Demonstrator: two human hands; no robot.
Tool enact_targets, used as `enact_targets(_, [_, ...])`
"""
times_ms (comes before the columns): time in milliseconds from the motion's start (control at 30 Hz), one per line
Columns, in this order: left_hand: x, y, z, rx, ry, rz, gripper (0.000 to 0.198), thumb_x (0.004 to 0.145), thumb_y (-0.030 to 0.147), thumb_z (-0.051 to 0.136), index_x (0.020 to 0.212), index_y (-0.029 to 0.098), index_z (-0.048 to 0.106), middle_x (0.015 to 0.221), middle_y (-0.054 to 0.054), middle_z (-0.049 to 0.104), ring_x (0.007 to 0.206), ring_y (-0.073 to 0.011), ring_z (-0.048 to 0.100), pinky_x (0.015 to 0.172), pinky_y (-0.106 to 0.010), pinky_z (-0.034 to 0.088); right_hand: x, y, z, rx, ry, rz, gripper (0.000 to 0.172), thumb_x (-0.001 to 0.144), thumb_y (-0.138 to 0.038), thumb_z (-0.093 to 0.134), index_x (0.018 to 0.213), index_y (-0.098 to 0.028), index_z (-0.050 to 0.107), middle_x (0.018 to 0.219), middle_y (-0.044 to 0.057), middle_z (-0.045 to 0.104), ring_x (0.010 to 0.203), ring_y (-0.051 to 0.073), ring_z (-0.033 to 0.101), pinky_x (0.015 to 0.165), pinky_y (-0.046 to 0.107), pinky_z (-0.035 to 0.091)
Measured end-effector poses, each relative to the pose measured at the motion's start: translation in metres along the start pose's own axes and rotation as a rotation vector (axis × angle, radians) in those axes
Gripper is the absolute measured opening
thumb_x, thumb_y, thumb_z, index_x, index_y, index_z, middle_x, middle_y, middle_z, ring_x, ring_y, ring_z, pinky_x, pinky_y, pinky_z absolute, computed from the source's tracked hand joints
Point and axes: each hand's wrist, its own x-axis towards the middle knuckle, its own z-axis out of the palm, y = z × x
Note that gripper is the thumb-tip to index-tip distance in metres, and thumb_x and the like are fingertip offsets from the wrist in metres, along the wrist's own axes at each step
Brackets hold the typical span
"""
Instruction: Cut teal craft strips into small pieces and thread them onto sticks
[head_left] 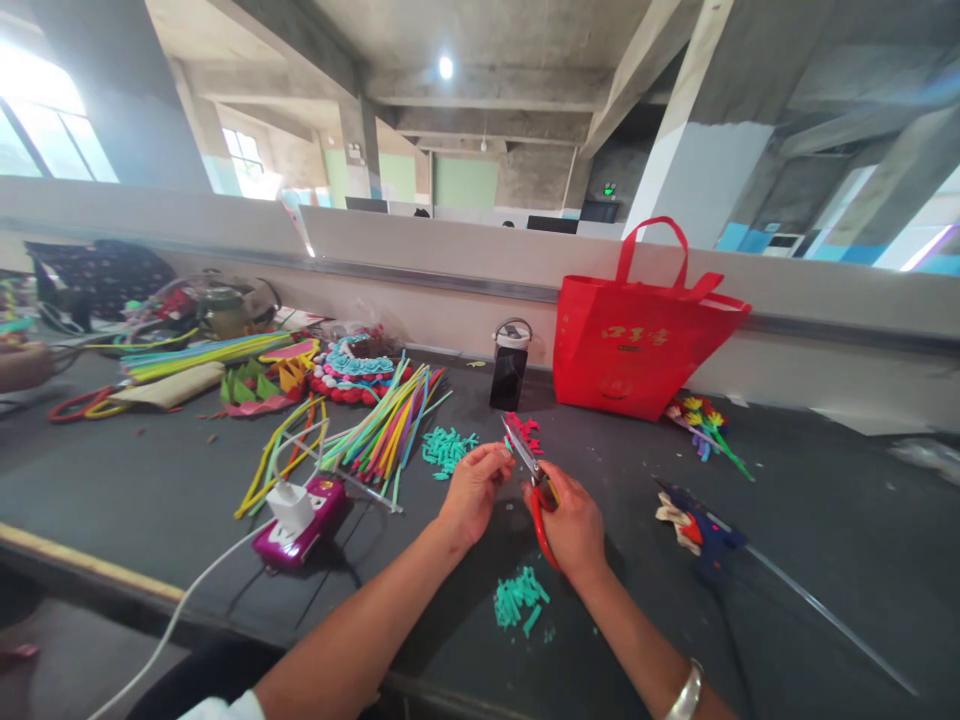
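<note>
Your right hand [571, 520] is wrapped around the red handles of the scissors [531, 470], blades pointing up and away over the dark table [787, 520]. Your left hand [474, 487] is pinched shut right at the blades; whatever it grips is too small to make out. A pile of teal cut bits [519, 600] lies just below your hands, another teal pile [447, 447] sits beyond your left hand, and red bits [526, 430] lie near the blade tips.

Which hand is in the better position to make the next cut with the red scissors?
Right, probably. The right hand already grips the red scissors, blades pointing at the left hand, which pinches something small at the blade tips.
</note>
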Motion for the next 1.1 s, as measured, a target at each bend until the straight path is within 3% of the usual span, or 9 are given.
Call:
enact_targets(333, [-0.0001,-0.0009,-0.0012,0.033,-0.005,0.021,0.012,0.063,0.021,0.073,0.067,0.014,0.064,0.062,0.001,0.059,0.057,-0.0085,0.050,0.062,-0.022,0.039,-0.0003,-0.0062,-0.0059,-0.114,-0.047,-0.016,0.032,0.087,-0.035,0.056,0.117,-0.024,0.060,0.093,0.003,0.067,0.087,0.021,0.059,0.069,0.027,0.041])
enact_targets(1100, [-0.0028,0.0034,0.0025,0.089,-0.014,0.036,0.007,0.062,0.019,0.068,0.064,0.015,0.063,0.060,0.002,0.056,0.057,-0.0091,0.049,0.063,-0.023,0.038,-0.0013,-0.0029,-0.0024,-0.064,-0.018,-0.049,0.030,0.085,-0.031,0.056,0.113,-0.023,0.062,0.088,0.004,0.067,0.081,0.020,0.059,0.068,0.026,0.042])
